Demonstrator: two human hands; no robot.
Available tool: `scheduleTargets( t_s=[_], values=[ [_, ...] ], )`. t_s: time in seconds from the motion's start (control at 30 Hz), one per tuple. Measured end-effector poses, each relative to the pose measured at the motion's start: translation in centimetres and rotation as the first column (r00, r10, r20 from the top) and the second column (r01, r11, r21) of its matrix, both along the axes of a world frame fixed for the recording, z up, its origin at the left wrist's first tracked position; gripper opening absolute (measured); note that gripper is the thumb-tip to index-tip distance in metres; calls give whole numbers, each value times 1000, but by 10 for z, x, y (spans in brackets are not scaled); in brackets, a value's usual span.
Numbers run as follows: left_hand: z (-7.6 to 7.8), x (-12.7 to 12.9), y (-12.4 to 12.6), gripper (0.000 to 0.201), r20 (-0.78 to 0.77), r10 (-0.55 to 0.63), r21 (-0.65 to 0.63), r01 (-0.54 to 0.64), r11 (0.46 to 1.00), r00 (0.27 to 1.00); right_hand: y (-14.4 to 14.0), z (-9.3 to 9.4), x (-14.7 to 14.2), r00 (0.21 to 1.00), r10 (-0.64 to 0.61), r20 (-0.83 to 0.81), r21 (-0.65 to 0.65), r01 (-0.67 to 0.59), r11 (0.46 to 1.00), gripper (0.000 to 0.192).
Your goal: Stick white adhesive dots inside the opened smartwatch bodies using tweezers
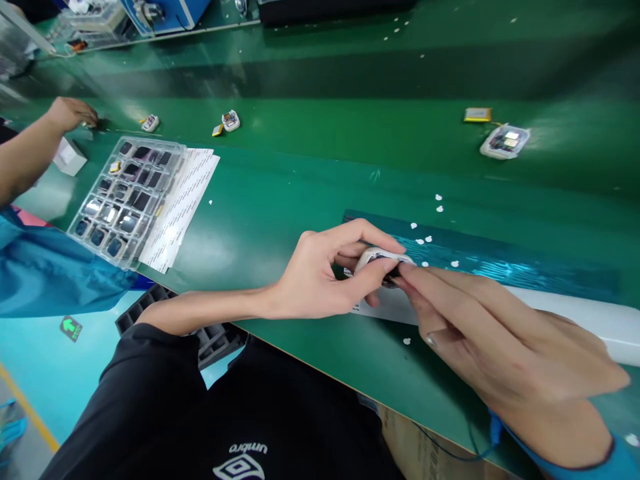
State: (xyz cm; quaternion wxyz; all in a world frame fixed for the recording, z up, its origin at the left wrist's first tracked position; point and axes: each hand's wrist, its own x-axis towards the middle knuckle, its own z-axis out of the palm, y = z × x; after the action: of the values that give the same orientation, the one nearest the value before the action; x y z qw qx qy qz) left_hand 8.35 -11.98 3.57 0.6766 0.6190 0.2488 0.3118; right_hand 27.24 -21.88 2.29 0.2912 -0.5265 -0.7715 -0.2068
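Over the green bench, my left hand (327,273) grips a small white electronic device housing (373,255) between thumb and fingers. Dark parts show in the housing's open side, which faces my right hand (495,327). My right thumb and fingertips are pinched together against that open edge; whatever lies between them is hidden. Beneath my hands is a shiny blue-green translucent strip (500,263), with a long white roll or sheet (575,323) alongside it. Small white scraps (420,241) are scattered about the strip.
An opened white device (505,142) with a yellow-edged battery (477,115) lies far right. Two similar devices (231,121) (150,123) lie far left. A clear compartment tray (127,200) rests on printed sheets (183,207). A co-worker's hand (73,115) is at left. A blue cord (493,440) trails below my right wrist.
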Motion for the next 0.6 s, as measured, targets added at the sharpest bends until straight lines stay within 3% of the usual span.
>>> scheduleTargets(
  t_s=[0.17,0.3,0.47,0.53,0.6],
  values=[
    [-1,-2,2,9,-87,36,121,-26,992,996,9,2,0,997,34,-72,-58,-38,998,29],
    [-1,-3,7,10,-87,40,126,-29,992,995,17,4,-3,967,25,-255,-116,-57,992,21],
    [-1,-3,10,7,-124,49,241,-17,970,991,16,5,-5,953,-21,-303,-158,-29,987,12],
    [-1,-3,11,9,-170,-12,207,47,977,985,14,5,-5,952,-33,-303,-164,-18,986,15],
    [-1,-3,11,10,-175,-98,86,114,990,980,13,5,-5,952,-41,-304,-157,-8,988,20]
  ],
)
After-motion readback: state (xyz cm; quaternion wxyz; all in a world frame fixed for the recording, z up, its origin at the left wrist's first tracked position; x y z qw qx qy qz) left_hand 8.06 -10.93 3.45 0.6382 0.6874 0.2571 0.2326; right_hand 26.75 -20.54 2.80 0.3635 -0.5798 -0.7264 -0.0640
